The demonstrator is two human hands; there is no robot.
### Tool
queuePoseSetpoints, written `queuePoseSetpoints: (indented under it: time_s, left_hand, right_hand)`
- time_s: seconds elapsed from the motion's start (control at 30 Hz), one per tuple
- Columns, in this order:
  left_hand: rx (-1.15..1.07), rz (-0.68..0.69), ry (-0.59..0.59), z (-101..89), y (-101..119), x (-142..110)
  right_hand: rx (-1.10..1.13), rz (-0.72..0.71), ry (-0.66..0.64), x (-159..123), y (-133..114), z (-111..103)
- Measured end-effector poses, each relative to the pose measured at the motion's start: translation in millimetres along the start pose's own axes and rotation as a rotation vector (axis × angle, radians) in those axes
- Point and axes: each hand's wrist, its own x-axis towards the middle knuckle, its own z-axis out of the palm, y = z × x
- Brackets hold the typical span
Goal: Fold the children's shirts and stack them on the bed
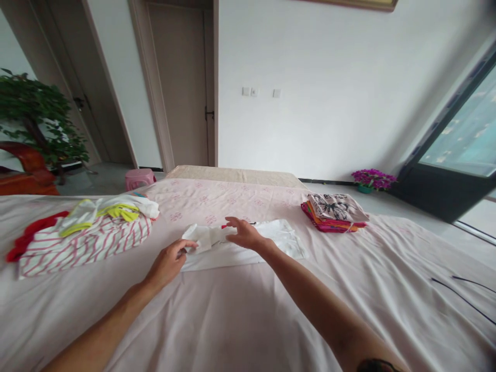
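A white garment, probably a shirt, lies partly folded on the bed-like surface before me, with a small red and dark print partly showing. At its left end, my left hand is closed with the fingertips at the edge of a folded flap; the fabric between the fingers is mostly hidden. Over the middle of the garment my right hand is open, thumb and fingers apart and holding nothing. It covers part of the print, and I cannot tell whether its fingertips touch the cloth.
A loose heap of clothes, striped, red and white-yellow, lies left. To the right sits a folded stack with a butterfly print on top. Dark cords cross the pale pink sheet. Beyond are a pink stool and purple flowers.
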Motion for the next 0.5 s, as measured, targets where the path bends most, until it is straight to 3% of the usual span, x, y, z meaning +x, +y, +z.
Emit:
queuePoseSetpoints:
  time_s: [0.13,0.2,0.33,0.5]
  left_hand:
    - [-0.118,-0.176,0.080,-4.8,-6.4,4.9]
    - [-0.119,-0.229,0.104,-9.2,-9.3,8.9]
    - [0.139,-0.280,0.164,-20.6,-8.4,19.5]
    - [0.281,-0.288,0.128,-24.1,0.9,42.7]
  right_hand:
    - [0.041,0.029,-0.059,17.7,-19.6,22.1]
    - [0.082,-0.056,-0.020,15.2,-23.8,24.9]
    - [0.054,-0.301,0.022,-9.9,-22.5,17.2]
    - [-0.192,-0.391,0.015,-43.2,-23.0,16.2]
